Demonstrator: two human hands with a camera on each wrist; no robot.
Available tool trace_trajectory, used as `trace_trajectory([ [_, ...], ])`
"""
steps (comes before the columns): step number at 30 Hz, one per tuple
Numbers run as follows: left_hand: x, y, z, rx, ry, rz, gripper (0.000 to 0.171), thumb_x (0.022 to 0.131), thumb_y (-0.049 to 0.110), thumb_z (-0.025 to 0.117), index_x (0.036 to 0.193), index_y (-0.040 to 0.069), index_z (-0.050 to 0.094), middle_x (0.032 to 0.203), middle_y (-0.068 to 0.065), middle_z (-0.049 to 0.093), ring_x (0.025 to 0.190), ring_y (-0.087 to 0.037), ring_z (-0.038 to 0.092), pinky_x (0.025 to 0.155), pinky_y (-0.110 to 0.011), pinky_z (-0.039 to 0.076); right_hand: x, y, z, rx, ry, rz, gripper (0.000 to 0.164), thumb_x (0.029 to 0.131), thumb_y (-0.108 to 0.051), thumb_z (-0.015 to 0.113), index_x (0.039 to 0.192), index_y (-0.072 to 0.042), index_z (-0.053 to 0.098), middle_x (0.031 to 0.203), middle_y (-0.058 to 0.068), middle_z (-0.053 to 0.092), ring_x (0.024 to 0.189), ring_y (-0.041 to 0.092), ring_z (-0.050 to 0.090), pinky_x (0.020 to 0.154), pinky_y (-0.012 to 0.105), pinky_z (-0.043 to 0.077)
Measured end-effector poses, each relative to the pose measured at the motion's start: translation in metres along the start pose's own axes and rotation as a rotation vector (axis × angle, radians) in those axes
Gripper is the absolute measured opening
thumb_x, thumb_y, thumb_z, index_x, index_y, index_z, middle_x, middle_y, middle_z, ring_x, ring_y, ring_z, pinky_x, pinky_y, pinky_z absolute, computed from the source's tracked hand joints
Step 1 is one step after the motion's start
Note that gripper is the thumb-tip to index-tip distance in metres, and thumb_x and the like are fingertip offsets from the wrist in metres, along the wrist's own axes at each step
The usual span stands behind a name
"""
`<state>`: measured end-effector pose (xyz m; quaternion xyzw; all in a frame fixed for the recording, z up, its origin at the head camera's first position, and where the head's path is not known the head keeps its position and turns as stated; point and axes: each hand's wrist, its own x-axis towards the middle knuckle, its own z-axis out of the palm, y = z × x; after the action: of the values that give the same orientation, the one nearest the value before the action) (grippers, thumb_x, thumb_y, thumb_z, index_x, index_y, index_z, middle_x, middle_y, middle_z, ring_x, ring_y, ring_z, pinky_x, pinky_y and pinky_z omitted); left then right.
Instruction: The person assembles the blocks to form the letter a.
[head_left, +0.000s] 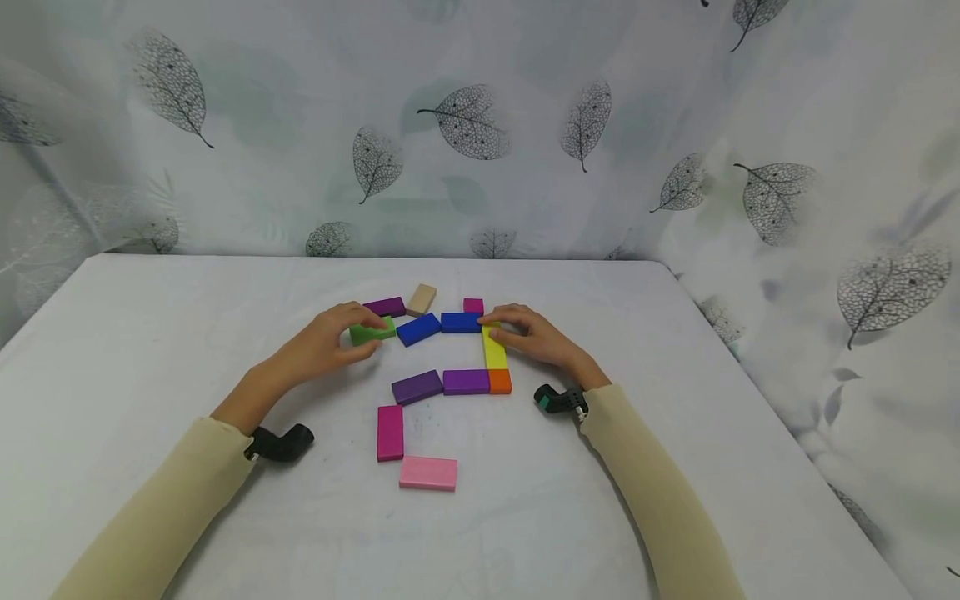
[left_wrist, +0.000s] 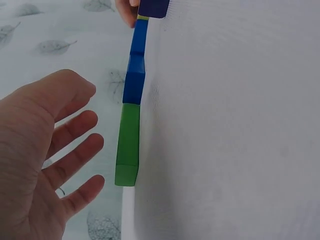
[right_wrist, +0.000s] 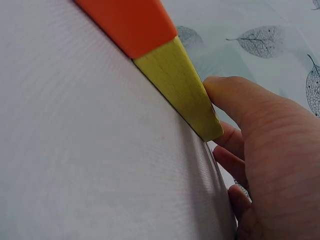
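Flat rectangular blocks in several colours lie in a winding line on the white table. My left hand [head_left: 324,340] hovers around the green block [head_left: 372,332], thumb and fingers spread. In the left wrist view a gap shows between its fingers and the green block [left_wrist: 128,140]. My right hand [head_left: 542,337] is at the far end of the yellow block [head_left: 494,350], beside a blue block [head_left: 461,322]. The right wrist view shows the thumb touching the yellow block's [right_wrist: 180,82] edge, the other fingers loosely bent behind its end. Another blue block [head_left: 418,329] lies beside the green one.
Behind the row are a dark purple block [head_left: 385,307], a tan block [head_left: 422,299] and a magenta block [head_left: 473,305]. Nearer lie an orange block [head_left: 500,382], purple blocks [head_left: 466,382], another magenta block [head_left: 390,433] and a pink block [head_left: 428,473]. Leaf-printed cloth hangs behind the table.
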<state>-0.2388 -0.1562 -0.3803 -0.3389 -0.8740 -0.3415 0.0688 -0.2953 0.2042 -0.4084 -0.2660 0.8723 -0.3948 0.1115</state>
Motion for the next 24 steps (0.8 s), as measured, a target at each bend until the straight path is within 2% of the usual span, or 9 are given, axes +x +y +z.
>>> trace_trajectory([
  [5,0.0029,-0.0031,0.0003,0.021,-0.009,-0.023,0.027,0.085,0.001,0.071,0.112,-0.001,0.066,0.107,-0.013,0.064,0.102,-0.03,0.058,0.095,-0.05,0.047,0.0002,0.0,0.0001,-0.004,0.001,-0.006,0.034,0.098,-0.028,0.059,0.131,-0.02,0.064,0.142,0.006,0.049,0.137,0.025,0.036,0.114,0.053,0.024],
  [12,0.0036,-0.0071,0.0014,0.094,-0.048,-0.138,0.029,0.086,0.007,0.07,0.114,-0.001,0.065,0.114,-0.018,0.061,0.112,-0.036,0.053,0.101,-0.056,0.04,0.0001,-0.0017,-0.0007,-0.005,-0.007,-0.007,0.034,0.098,-0.028,0.058,0.131,-0.019,0.063,0.143,0.007,0.049,0.137,0.026,0.035,0.114,0.054,0.024],
  [15,0.0035,-0.0069,0.0014,0.115,-0.058,-0.165,0.029,0.087,0.008,0.07,0.114,0.001,0.065,0.119,-0.019,0.059,0.116,-0.039,0.051,0.103,-0.058,0.037,-0.0002,-0.0032,-0.0017,-0.004,-0.005,-0.004,0.034,0.098,-0.027,0.059,0.131,-0.019,0.063,0.143,0.008,0.048,0.138,0.027,0.035,0.114,0.054,0.023],
  [24,0.0021,-0.0031,0.0023,0.133,-0.056,-0.229,0.032,0.087,0.009,0.071,0.117,0.002,0.064,0.118,-0.017,0.058,0.11,-0.035,0.056,0.098,-0.053,0.044,-0.0006,-0.0024,-0.0014,0.002,-0.01,0.0,0.035,0.098,-0.027,0.058,0.132,-0.017,0.062,0.146,0.009,0.045,0.14,0.028,0.033,0.114,0.056,0.022],
])
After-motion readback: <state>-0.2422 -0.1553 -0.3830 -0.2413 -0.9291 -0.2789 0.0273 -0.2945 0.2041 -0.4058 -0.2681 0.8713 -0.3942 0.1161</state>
